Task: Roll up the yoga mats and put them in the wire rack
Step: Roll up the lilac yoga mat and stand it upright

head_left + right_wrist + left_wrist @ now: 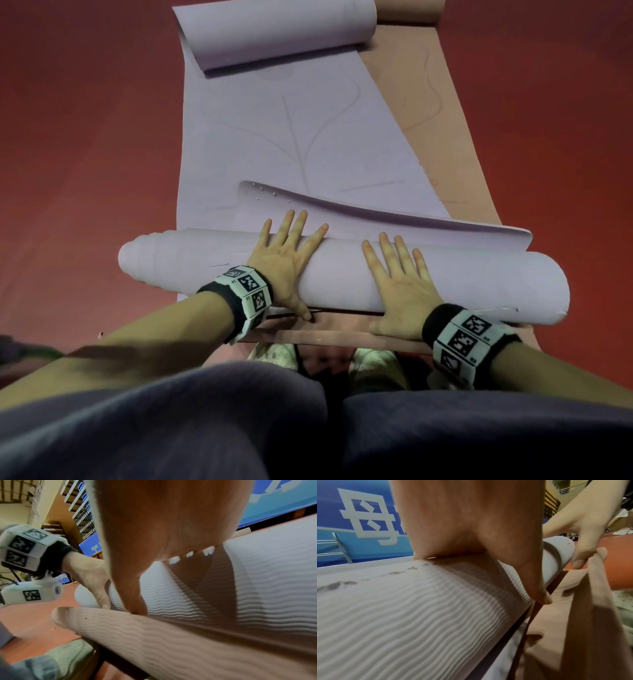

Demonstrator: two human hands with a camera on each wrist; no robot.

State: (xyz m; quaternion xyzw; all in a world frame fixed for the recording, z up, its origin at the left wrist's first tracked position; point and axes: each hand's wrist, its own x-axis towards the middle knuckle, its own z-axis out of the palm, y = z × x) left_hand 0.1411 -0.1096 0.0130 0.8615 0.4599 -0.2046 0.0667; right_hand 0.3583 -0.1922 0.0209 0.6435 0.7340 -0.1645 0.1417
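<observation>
A lavender yoga mat (281, 144) lies along the red floor, on top of a pink mat (442, 113). Its near end is wound into a thick roll (342, 274) lying crosswise in front of me. My left hand (287, 246) lies flat on the roll left of centre, fingers spread and straight, thumb down on the near side. My right hand (399, 274) presses flat on the roll right of centre, thumb toward the pink mat's near edge. The ribbed roll (419, 615) fills the left wrist view, as the roll (257, 581) does the right wrist view. The wire rack is not in view.
The lavender mat's far end (281, 31) curls up into a loose roll. A raised wrinkle (342, 205) crosses the flat mat just beyond my fingers. My knees and light shoes (274, 354) are close behind the roll. Red floor (85, 137) spreads on both sides.
</observation>
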